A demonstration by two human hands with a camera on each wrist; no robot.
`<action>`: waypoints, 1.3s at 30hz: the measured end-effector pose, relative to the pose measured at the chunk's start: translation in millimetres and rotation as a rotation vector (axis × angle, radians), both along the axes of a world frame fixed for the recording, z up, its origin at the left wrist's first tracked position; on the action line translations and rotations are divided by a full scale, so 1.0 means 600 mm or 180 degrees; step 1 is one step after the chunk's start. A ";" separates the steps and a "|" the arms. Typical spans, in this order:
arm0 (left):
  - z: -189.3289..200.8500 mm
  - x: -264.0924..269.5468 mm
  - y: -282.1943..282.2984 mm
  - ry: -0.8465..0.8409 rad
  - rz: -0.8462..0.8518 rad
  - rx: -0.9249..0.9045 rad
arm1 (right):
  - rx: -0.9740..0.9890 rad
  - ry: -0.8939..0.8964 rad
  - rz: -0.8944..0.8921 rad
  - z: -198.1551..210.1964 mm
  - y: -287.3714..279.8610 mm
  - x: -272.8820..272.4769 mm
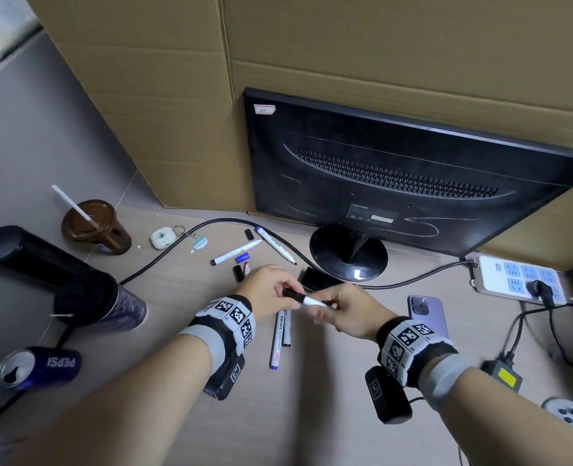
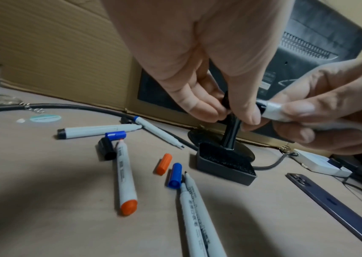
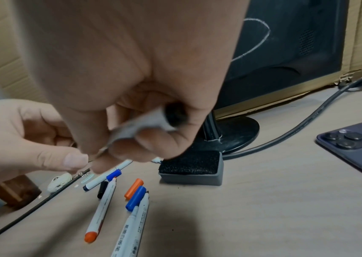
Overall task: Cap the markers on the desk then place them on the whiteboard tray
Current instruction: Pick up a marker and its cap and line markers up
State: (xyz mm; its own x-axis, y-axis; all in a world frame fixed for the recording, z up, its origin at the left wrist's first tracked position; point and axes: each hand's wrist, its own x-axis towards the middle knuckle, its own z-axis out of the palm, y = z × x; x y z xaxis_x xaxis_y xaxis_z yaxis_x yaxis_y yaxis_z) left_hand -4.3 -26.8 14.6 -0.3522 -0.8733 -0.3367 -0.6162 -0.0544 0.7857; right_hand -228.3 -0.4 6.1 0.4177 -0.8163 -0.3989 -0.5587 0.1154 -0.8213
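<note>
Both hands met above the desk (image 1: 312, 415), in front of the monitor (image 1: 413, 169). Right hand (image 1: 349, 309) gripped white marker (image 1: 312, 301) barrel, fingers curled. Left hand (image 1: 268, 290) pinched black cap (image 1: 293, 294) on its tip. Other uncapped markers and loose caps lay under the hands, toward the monitor. Left of the monitor: can (image 1: 39, 366) reading "PEPSI". Monitor label unreadable.
</note>
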 end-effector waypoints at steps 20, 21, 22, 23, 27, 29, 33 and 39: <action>0.054 -0.009 -0.007 0.0384 0.0108 0.0480 | -0.0228 0.0136 -0.0206 0.028 -0.005 -0.011; 0.055 -0.009 -0.008 0.0381 0.0141 0.0428 | -0.0225 0.0149 -0.0245 0.028 -0.008 -0.012; 0.052 -0.009 -0.009 0.0348 0.0162 0.0372 | -0.0197 0.0165 -0.0299 0.026 -0.010 -0.011; 0.049 -0.009 -0.010 0.0296 0.0183 0.0341 | -0.0148 0.0192 -0.0358 0.020 -0.012 -0.011; 0.013 0.001 -0.007 0.0173 0.0388 0.0449 | -0.0106 0.0560 -0.0596 -0.020 -0.006 -0.012; -0.019 0.015 -0.002 -0.0014 0.0517 0.0425 | -0.0180 0.0909 -0.0676 -0.041 0.006 -0.012; -0.077 0.041 0.017 -0.0429 0.0990 0.0516 | 0.0070 0.1396 -0.0738 -0.083 0.035 -0.011; -0.129 0.056 0.049 -0.0634 0.1106 0.0641 | 0.0164 0.1644 -0.0713 -0.127 0.049 0.003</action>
State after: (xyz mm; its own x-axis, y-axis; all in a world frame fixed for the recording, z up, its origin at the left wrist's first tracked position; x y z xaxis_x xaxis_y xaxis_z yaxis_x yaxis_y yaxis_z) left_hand 29.5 2.8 -62.6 0.0395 -0.8384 -0.5436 -0.6725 -0.4247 0.6061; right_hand -226.8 29.0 -70.4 -0.0236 -0.8366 -0.5473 -0.8437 0.3103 -0.4380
